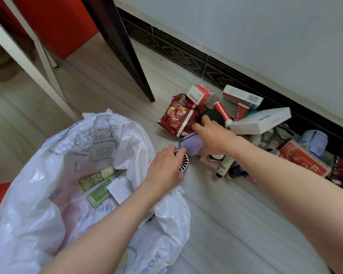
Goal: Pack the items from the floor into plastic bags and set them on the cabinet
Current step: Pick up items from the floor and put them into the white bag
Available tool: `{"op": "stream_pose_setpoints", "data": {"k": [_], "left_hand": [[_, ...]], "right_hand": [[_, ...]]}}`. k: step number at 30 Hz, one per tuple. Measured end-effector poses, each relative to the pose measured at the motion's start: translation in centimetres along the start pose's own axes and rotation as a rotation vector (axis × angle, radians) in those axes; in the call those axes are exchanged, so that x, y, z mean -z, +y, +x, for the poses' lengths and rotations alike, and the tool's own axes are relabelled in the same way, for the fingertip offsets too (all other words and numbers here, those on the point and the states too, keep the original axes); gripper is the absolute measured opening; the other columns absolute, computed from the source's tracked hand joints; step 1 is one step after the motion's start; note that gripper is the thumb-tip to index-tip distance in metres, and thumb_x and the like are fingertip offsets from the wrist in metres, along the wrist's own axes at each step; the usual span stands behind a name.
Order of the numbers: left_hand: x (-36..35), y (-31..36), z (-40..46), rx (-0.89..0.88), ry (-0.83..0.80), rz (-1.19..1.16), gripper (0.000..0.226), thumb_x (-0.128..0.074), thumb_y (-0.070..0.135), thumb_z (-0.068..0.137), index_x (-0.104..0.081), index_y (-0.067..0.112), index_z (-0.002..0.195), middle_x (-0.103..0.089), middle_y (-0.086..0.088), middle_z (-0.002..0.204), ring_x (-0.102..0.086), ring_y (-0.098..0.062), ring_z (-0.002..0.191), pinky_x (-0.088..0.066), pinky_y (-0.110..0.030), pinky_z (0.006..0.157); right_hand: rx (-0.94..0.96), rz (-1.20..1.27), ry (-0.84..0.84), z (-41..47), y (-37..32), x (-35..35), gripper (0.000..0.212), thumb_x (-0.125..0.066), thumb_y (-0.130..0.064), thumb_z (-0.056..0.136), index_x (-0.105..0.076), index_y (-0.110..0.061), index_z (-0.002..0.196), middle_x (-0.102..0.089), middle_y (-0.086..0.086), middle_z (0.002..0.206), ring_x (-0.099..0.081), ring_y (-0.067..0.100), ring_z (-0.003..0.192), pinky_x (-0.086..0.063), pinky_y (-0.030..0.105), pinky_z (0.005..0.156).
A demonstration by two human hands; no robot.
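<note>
A big white plastic bag [48,155] sits open on the floor [216,214], near the bottom left. Inside it lie two green tubes [96,177] and a small white paper packet [120,187].

The left hand [164,167] reaches over the bag's right edge. Its fingers curl around a small round fan [183,162] with a silver grille. The right hand [214,137] holds a pale purple thing [192,144] with its fingers wrapped around it. The purple thing touches the fan, and the two may be one piece, but that cannot be told for sure.

Just past the hands, a pile of things lies on the floor along the wall with the dark baseboard [186,54]. There is a red snack bag [176,115], with a red and white box [200,94] leaning on its top. A second red and white box [243,95] lies closer to the wall. A red tube [223,112] sits between the boxes, beside a round black thing [214,116]. A long white box [259,120] rests on top of the pile. A flat red packet [303,161] lies to the right, near a light blue roll [314,141]. A small white bottle [224,165] lies beneath the right arm.

A dark post [127,48] stands on the floor behind the bag.
</note>
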State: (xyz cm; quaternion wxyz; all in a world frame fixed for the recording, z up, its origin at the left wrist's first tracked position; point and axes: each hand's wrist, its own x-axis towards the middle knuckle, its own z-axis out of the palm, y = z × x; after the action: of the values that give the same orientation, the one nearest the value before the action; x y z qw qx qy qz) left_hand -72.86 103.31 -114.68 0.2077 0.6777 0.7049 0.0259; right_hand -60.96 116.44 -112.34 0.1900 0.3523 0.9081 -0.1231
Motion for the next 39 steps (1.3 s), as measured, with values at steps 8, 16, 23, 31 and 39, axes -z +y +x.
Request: {"op": "stream_pose_setpoints", "data": {"k": [8, 16, 23, 31, 39], "left_hand": [[4.2, 0.1, -4.8, -0.105, 0.309, -0.091, 0.055, -0.068, 0.015, 0.066, -0.051, 0.013, 0.118, -0.055, -0.009, 0.11, -0.054, -0.027, 0.094, -0.046, -0.035, 0.078], [9.5, -2.9, -11.6, 0.064, 0.537, -0.029, 0.054, -0.063, 0.029, 0.069, -0.047, 0.016, 0.12, -0.055, -0.006, 0.11, -0.056, -0.025, 0.093, -0.047, -0.037, 0.076], [6.7, -8.0, -18.5, 0.183, 0.443, 0.184, 0.067, -0.082, 0.023, 0.049, -0.057, 0.017, 0.11, -0.059, -0.006, 0.1, -0.061, -0.026, 0.084, -0.031, -0.034, 0.08], [3.2, -14.8, -21.0, 0.173, 0.271, 0.354, 0.073, -0.088, 0.029, 0.039, -0.061, 0.019, 0.106, -0.066, -0.003, 0.095, -0.066, -0.023, 0.084, -0.025, -0.046, 0.092], [1.0, -16.4, -20.6, 0.298, 0.283, 0.271, 0.068, -0.088, 0.034, 0.043, -0.064, 0.019, 0.105, -0.067, 0.0, 0.093, -0.067, -0.02, 0.085, -0.018, -0.049, 0.097]], "right_hand": [[-0.154, 0.249, 0.228, -3.6, -1.3, 1.0, 0.069, -0.076, -0.032, 0.065, -0.043, -0.011, 0.122, -0.041, 0.013, 0.119, -0.043, 0.029, 0.104, -0.046, 0.038, 0.083], [-0.301, 0.801, 0.457, -7.3, -9.0, 7.1, 0.06, -0.074, -0.039, 0.064, -0.049, -0.014, 0.112, -0.055, 0.002, 0.103, -0.053, 0.021, 0.093, -0.047, 0.033, 0.074], [-0.056, 0.777, 0.322, -8.0, -18.4, 6.4, 0.064, -0.072, -0.037, 0.066, -0.043, -0.018, 0.12, -0.051, 0.003, 0.11, -0.045, 0.021, 0.104, -0.037, 0.027, 0.079], [0.152, 0.503, 0.198, -7.3, -23.4, -0.9, 0.065, -0.064, -0.032, 0.077, -0.036, -0.01, 0.132, -0.045, 0.011, 0.127, -0.035, 0.029, 0.113, -0.032, 0.032, 0.097], [0.304, 0.237, 0.155, -6.1, -25.9, -6.3, 0.064, -0.075, -0.031, 0.058, -0.051, -0.004, 0.111, -0.061, 0.015, 0.098, -0.054, 0.032, 0.082, -0.05, 0.038, 0.068]]}}
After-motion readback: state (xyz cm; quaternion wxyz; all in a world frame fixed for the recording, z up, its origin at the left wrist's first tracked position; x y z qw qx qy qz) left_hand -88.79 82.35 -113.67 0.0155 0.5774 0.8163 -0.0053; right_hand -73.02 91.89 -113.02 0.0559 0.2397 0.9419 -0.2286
